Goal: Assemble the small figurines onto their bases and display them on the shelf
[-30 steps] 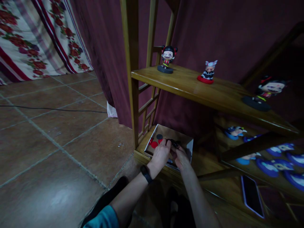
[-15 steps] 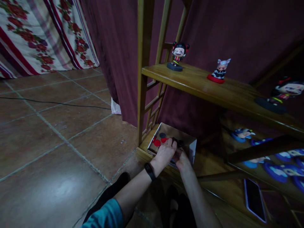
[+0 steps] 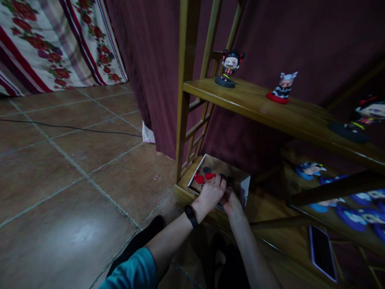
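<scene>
1. At 9 o'clock from the centre of the open box (image 3: 245, 187) on the lower shelf (image 3: 191, 170): red disc (image 3: 200, 179), lying flat. Probably easily nudged; work clear of it.
2. At 10 o'clock: grey disc (image 3: 206, 170), flat too, same caution.
3. At 8 o'clock: left grip (image 3: 211, 193), fingers bent down and inward. Cannot tell whether it clasps anything. Steadying with fingertips rather than palm should free the view.
4. At 2 o'clock: dark piece (image 3: 227, 180) inside the box, just beyond the fingers; outline and contact unclear. Suggest turning the wrists outward to expose it before pressing.
5. At 4 o'clock: right grip (image 3: 232, 202), meeting the left, fingertips hidden; hold likewise cannot be told. Light, even force advised; working low should let the box catch drops.
</scene>
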Demonstrator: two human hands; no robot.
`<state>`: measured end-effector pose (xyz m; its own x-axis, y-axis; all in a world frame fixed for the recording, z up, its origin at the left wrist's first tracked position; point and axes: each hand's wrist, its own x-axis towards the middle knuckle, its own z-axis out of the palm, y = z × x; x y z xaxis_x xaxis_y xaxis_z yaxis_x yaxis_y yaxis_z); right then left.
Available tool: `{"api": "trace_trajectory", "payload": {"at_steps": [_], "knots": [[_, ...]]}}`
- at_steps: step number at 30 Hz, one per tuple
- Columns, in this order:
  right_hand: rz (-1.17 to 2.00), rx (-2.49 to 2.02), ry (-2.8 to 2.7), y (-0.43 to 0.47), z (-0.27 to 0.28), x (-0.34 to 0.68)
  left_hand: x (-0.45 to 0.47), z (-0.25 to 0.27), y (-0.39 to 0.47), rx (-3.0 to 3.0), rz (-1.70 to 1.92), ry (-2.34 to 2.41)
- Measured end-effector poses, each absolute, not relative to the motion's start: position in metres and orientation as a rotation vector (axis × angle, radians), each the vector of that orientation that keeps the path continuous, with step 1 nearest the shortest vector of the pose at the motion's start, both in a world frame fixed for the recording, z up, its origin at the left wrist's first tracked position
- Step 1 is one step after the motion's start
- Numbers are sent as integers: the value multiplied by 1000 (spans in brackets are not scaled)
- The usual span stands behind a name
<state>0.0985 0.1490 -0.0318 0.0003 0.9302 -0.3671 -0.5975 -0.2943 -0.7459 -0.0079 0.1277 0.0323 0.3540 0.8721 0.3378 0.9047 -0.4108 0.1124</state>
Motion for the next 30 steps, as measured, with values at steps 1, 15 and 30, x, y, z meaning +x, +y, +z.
{"api": "trace_trajectory", "payload": {"at_steps": [1,15,30], "knots": [[1596,-1014,-453,149,-33,99,-7,32,127,-2514,-539,-1636],[1627,-992,-386,144,-32,103,-8,33,121,-2589,-591,-1555],[1580,-1009,-531,142,-26,99,-14,33,117,-2641,-660,-1549]]}}
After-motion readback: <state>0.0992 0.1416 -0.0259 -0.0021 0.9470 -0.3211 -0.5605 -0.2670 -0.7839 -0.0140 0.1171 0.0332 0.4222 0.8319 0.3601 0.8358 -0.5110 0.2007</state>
